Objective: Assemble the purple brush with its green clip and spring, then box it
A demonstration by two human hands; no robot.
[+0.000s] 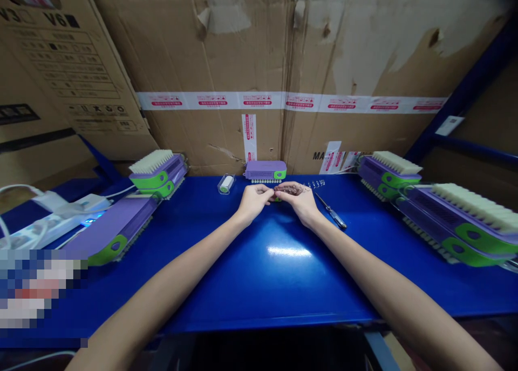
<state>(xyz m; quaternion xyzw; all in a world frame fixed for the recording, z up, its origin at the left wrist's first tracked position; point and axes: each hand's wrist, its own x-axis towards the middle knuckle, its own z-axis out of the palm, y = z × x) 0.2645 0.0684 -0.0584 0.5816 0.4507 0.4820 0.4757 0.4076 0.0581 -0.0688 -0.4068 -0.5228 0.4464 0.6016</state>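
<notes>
At the far left, I locate a white multi-socket power strip (52, 225) with a plugged-in white adapter and a lit blue indicator; a pixelated patch covers the area below. Beside the strip lies a long purple brush unit with a green end (117, 225), bristles along its lower edge. Behind it, two purple-and-green brush units form a stack (157, 171), the upper one with cream bristles facing up.

Next is a small transparent plastic box (226, 183) containing a white piece. My left hand (256, 201) follows: thumb and forefinger are brought together in a pinch on a small dark-and-green part (277, 199), located at the centre of the blue tabletop (243, 284). Its exact shape is too small to tell. Behind it, a single purple-and-green brush unit (265, 170) rests bristles down, near the brown cardboard wall (214, 52).

My right hand (300, 201) meets the left from the other side, thumb and fingers closed on the same part. A thin, shiny coiled cord (318, 184) runs across its fingers and extends beyond them to the right. A slim screwdriver-like tool (332, 213) lies diagonally beside this hand.

At the right, two further stacks of purple-and-green brush units (384, 176) stand near the blue metal frame (457, 101).
</notes>
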